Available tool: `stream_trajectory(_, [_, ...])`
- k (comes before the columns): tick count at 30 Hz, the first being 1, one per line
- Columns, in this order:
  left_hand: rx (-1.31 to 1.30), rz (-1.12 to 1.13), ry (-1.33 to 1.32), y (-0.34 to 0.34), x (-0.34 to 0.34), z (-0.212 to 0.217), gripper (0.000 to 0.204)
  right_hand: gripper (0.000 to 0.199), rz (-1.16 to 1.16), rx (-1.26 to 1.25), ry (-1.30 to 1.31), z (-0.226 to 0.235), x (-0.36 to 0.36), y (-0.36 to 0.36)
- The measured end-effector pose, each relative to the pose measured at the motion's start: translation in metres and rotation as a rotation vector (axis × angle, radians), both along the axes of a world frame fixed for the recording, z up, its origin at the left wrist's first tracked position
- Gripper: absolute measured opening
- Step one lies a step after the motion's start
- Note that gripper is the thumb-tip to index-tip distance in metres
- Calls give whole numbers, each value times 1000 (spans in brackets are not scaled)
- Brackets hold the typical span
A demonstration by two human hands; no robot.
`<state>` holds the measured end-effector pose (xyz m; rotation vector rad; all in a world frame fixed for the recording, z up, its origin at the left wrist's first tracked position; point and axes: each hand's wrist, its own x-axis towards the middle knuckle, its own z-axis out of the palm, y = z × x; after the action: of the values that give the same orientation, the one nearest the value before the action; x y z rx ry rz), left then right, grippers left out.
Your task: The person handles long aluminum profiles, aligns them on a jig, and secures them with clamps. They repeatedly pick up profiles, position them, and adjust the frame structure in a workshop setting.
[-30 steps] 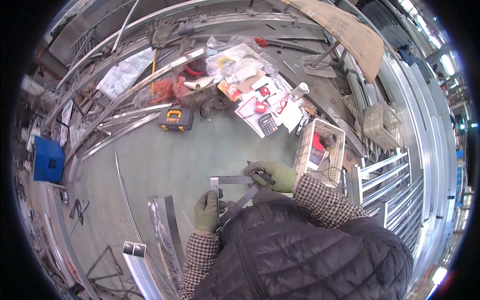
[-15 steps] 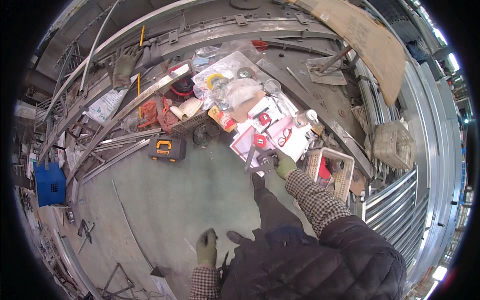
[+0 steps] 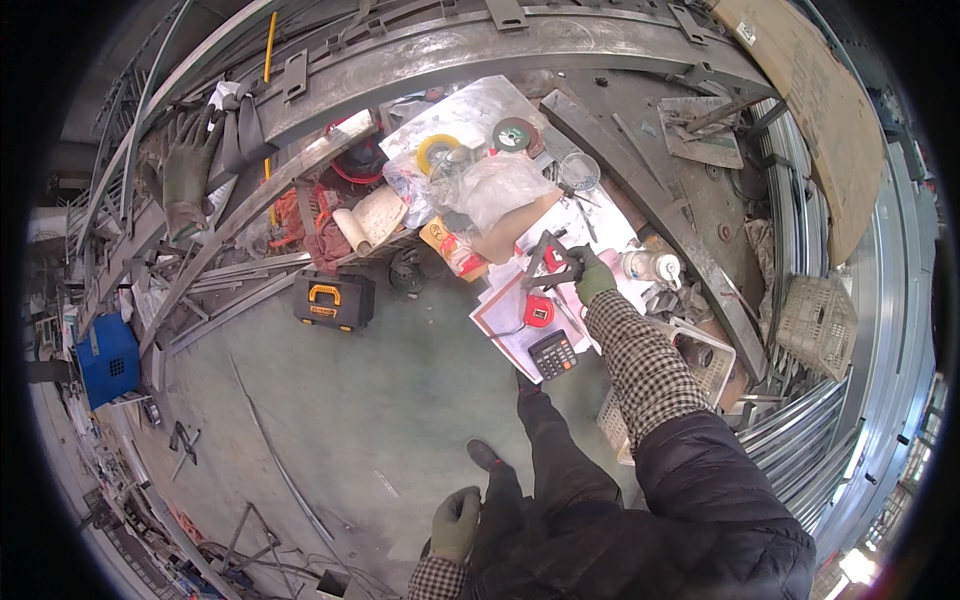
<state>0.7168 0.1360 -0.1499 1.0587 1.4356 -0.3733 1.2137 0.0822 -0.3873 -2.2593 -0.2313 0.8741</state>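
My gloved right hand [image 3: 596,277] is clamped on a triangular metal frame [image 3: 537,260], which juts left from my fingers over the papers [image 3: 503,318]. A calculator [image 3: 553,355] lies nearer me. My left hand [image 3: 456,522] hangs low, curled; I cannot tell whether it grips anything.

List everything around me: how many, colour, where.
Triangular metal square: one, grey, in right hand
Papers: several, mostly white, centre
Calculator: one, black, on papers' near edge
Tape measures: two, red, on papers
Bottle: one, whitish, right of papers
Tape roll: one, yellow, upper centre
Abrasive disc: one, green, upper centre
Toolbox: one, black and yellow, floor
Crates: two, cream, right
Cardboard sheet: one, brown, upper right
Box: one, blue, far left
Unworn glove: at least one, grey, upper left
Metal beams: several, grey, upper
Left hand: one, green-gloved, lower centre
Right hand: one, green-gloved, over papers
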Motion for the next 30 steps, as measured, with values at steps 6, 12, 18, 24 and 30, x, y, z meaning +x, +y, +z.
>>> stream_trajectory(6, [125, -280, -116, 47, 121, 27, 51, 44, -5, 87, -280, 58, -19, -7])
stream_trajectory(12, [206, -626, -253, 82, 222, 51, 62, 45, 688, 22, -299, 193, -126, 16])
stream_trajectory(18, [221, -969, -360, 118, 233, 41, 57, 50, 627, -283, -201, 267, -156, 34])
stream_trajectory(24, [-100, -904, -445, 150, 218, 24, 46, 28, 483, -316, -284, 286, -184, 36])
stream_trajectory(30, [33, -1019, -367, 165, 232, 43, 58, 27, 351, -453, -287, 275, -199, 66])
